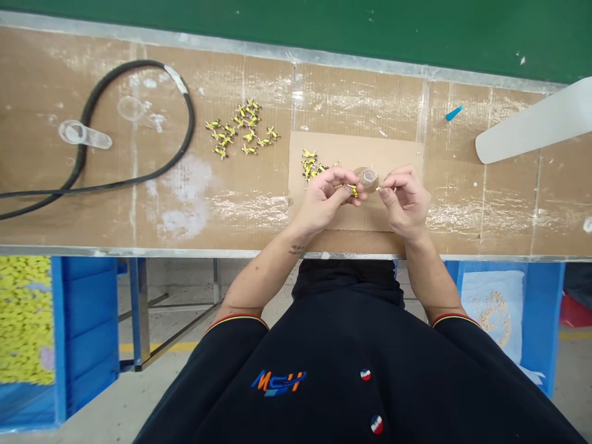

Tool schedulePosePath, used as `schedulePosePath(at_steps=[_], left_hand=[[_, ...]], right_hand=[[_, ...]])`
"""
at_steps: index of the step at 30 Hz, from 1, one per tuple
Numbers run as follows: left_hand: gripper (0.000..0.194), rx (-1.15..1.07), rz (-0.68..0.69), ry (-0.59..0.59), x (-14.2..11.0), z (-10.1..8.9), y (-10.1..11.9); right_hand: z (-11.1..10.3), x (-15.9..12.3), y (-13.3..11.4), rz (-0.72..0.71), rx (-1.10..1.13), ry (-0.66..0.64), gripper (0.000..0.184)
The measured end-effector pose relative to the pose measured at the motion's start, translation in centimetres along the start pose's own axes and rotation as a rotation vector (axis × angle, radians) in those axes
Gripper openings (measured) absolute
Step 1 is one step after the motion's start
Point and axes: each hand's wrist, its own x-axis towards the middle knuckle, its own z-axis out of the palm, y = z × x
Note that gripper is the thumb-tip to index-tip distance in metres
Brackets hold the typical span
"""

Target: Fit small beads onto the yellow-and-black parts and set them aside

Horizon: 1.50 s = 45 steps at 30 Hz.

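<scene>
Both hands meet above a loose cardboard sheet (pixel 398 151) on the bench. My left hand (pixel 326 197) is closed around a small clear round piece (pixel 367 178) and seems to pinch a tiny yellow part under it. My right hand (pixel 404 194) is closed in a pinch just right of the clear piece, touching its edge; what it pinches is too small to name. A small heap of yellow parts (pixel 312 165) lies on the sheet just left of my left hand. A larger scatter of yellow parts (pixel 240 128) lies farther left on the bench.
A black looped cable (pixel 182 132) and clear plastic pieces (pixel 83 134) lie at the left. A white plastic blade (pixel 536 123) enters from the right, with a small blue tip (pixel 454 113) near it. Blue bins (pixel 86 333) stand under the bench; the left one holds yellow parts (pixel 23 320).
</scene>
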Motion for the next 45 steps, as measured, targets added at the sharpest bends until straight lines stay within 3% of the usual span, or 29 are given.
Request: schedulePosePath(at_steps=[7,12,18,26,35,45], left_hand=[[0.039,-0.009,-0.008,-0.002,-0.1,0.2,0.2],[0.043,0.045,0.006,0.022,-0.1,0.4,-0.2],[0.037,0.083,0.068,0.003,-0.2,0.7,-0.1],[0.042,0.163,0.066,-0.001,-0.3,0.6,0.1],[0.037,0.118,0.11,-0.003,-0.2,0.8,0.1],[0.039,0.238,0.136,0.007,-0.5,0.7,-0.1]], right_hand=[[0.6,-0.3,0.0,-0.022,0.088,-0.038,0.014],[0.9,-0.5,-0.1,0.037,0.173,-0.078,0.015],[1.1,-0.4,-0.5,0.016,0.257,-0.092,0.01],[1.2,-0.3,-0.6,0.051,0.194,-0.112,0.02],[1.2,-0.2,-0.7,0.04,0.209,-0.103,0.016],[1.2,-0.4,-0.6,0.059,0.165,-0.082,0.017]])
